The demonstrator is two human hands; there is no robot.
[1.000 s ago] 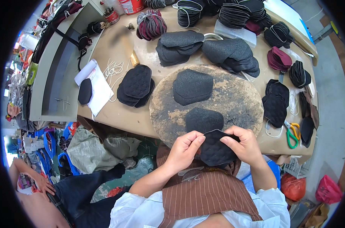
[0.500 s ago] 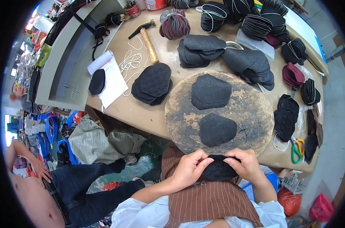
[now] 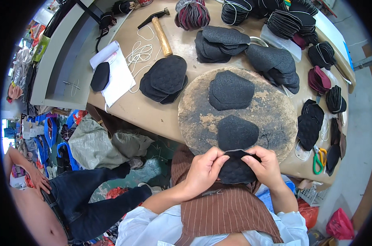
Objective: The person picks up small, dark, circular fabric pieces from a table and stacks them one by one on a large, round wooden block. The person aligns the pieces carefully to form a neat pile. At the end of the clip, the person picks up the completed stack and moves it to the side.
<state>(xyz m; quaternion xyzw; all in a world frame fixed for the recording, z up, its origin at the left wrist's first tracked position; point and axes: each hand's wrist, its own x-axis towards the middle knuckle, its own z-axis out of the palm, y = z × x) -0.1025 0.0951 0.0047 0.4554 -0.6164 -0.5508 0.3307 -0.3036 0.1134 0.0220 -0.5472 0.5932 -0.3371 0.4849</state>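
Observation:
Between my two hands hangs a black quilted fabric piece [image 3: 237, 171], pinched along its upper edge. My left hand [image 3: 207, 166] grips one top corner between thumb and fingers, and my right hand [image 3: 264, 165] grips the other. Just beyond lies a single black cut piece [image 3: 237, 133] on a round worn wooden board [image 3: 196, 119]. Farther back on the board sits a small stack of black pieces [image 3: 232, 90]. Left of the board, a pile of quilted black pieces [image 3: 168, 74] rests on the table.
A hammer [image 3: 162, 37], white cord [image 3: 139, 55] and paper [image 3: 117, 84] lie at the table's left. Black stacks [image 3: 283, 23] line the back. Green-and-orange scissors [image 3: 318, 160] lie at right. Another person [image 3: 38, 205] is at lower left, near a pale sack [image 3: 91, 143].
My hands have raised the held piece slightly, and more of its quilted face shows below my thumbs. The whole view has shifted a little.

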